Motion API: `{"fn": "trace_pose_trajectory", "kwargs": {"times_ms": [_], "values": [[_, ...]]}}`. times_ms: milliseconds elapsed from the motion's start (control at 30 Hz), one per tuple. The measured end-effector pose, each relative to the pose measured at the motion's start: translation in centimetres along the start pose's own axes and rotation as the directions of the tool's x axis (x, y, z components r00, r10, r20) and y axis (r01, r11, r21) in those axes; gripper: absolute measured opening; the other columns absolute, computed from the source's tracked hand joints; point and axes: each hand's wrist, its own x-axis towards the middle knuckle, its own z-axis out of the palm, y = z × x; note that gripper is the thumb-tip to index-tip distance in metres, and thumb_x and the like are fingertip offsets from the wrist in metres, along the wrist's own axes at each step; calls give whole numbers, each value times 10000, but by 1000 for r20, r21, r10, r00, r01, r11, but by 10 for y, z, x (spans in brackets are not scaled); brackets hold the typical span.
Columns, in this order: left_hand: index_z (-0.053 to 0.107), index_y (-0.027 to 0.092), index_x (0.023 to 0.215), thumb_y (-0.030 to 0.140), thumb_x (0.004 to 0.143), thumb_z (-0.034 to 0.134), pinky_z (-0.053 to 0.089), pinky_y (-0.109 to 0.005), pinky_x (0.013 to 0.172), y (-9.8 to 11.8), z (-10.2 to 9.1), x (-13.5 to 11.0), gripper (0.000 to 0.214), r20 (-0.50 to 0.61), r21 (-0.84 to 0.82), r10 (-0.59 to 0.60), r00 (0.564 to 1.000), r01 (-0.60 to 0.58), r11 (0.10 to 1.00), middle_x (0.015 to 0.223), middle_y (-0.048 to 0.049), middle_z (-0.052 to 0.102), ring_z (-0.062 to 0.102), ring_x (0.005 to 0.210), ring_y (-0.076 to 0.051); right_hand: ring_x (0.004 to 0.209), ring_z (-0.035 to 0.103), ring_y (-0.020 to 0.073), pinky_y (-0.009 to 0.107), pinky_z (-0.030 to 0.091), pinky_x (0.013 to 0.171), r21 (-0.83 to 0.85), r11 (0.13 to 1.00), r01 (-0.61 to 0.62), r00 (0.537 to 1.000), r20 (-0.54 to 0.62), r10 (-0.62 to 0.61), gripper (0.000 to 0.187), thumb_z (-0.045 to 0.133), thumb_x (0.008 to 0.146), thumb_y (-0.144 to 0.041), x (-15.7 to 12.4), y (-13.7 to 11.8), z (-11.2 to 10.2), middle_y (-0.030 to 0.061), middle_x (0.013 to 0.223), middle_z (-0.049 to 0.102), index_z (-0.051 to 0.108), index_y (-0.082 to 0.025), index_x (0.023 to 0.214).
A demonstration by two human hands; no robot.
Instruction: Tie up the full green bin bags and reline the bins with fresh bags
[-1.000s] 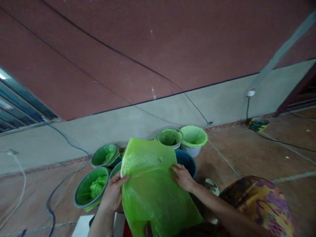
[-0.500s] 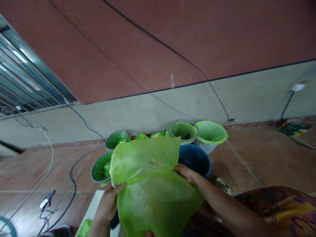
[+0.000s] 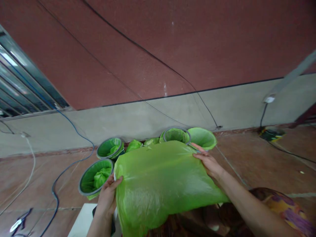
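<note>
A green plastic bag [image 3: 160,184] is stretched out flat in front of me. My left hand [image 3: 108,194] pinches its left edge, thumb on top. At its upper right edge my right hand [image 3: 207,161] grips the film, with some fingers reaching past the edge. Beyond the bag, a lined bucket with a grey rim [image 3: 176,135] and a pale bucket with a green liner [image 3: 202,138] stand near the wall. The bag covers whatever lies directly beneath it.
Two more green-lined buckets, one behind [image 3: 110,148] and one nearer [image 3: 95,177], stand at left. A blue cable [image 3: 55,194] crosses the tiled floor. A white board [image 3: 81,220] lies beside my left forearm. A dark container [image 3: 271,134] sits by the wall at right.
My right hand has moved right and up with the bag's edge, and the bag is pulled wider. The blue tub behind it is now hidden. The view has shifted to the right.
</note>
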Motion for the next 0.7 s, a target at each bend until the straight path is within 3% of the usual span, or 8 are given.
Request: {"fn": "trace_pose_trajectory", "kwargs": {"times_ms": [100, 233, 367, 500, 567, 700], "values": [[572, 239, 1274, 95, 625, 745, 586, -293, 754, 8, 26, 1, 687, 30, -26, 114, 993, -113, 993, 907, -17, 760, 737, 811, -204, 689, 697, 180, 331, 554, 706, -126, 986, 113, 993, -6, -115, 718, 669, 707, -283, -9, -35, -18, 9, 809, 756, 493, -244, 1402], [450, 330, 1420, 120, 632, 759, 573, -301, 800, 19, 52, -2, 871, 114, -34, 223, 968, -220, 975, 990, -13, 756, 728, 870, -202, 729, 693, 170, 313, 543, 725, -166, 971, 170, 984, -32, -178, 492, 683, 660, -255, -15, -64, -41, 44, 896, 766, 684, -204, 1149], [661, 263, 1219, 150, 572, 805, 548, -289, 845, 24, 64, 2, 672, 131, -104, 316, 940, -304, 947, 1085, -34, 739, 699, 950, -203, 774, 701, 196, 344, 550, 755, -205, 957, 205, 976, -34, -216, 360, 678, 653, -267, -22, -79, -56, 78, 931, 766, 738, -189, 998], [772, 176, 863, 174, 513, 821, 524, -235, 702, 28, 67, 10, 353, 127, -50, 329, 936, -326, 944, 744, -15, 733, 659, 705, -143, 916, 702, 211, 363, 534, 875, -147, 961, 232, 971, -15, -237, 374, 722, 651, -282, -33, -89, -61, 88, 1019, 757, 748, -206, 1017], [777, 160, 866, 187, 517, 814, 487, -209, 633, 32, 69, 10, 352, 158, 31, 349, 924, -358, 933, 634, -1, 687, 609, 627, -120, 988, 689, 220, 371, 521, 915, -145, 959, 244, 969, 10, -245, 411, 746, 663, -299, -38, -93, -63, 97, 1084, 742, 739, -215, 1066], [766, 154, 992, 218, 560, 792, 456, -205, 618, 38, 75, 5, 438, 211, 229, 451, 867, -492, 840, 691, 0, 680, 589, 671, -132, 981, 687, 217, 355, 538, 869, -232, 940, 249, 968, 39, -246, 549, 795, 649, -333, -41, -95, -68, 97, 1152, 718, 689, -226, 1178]]}}
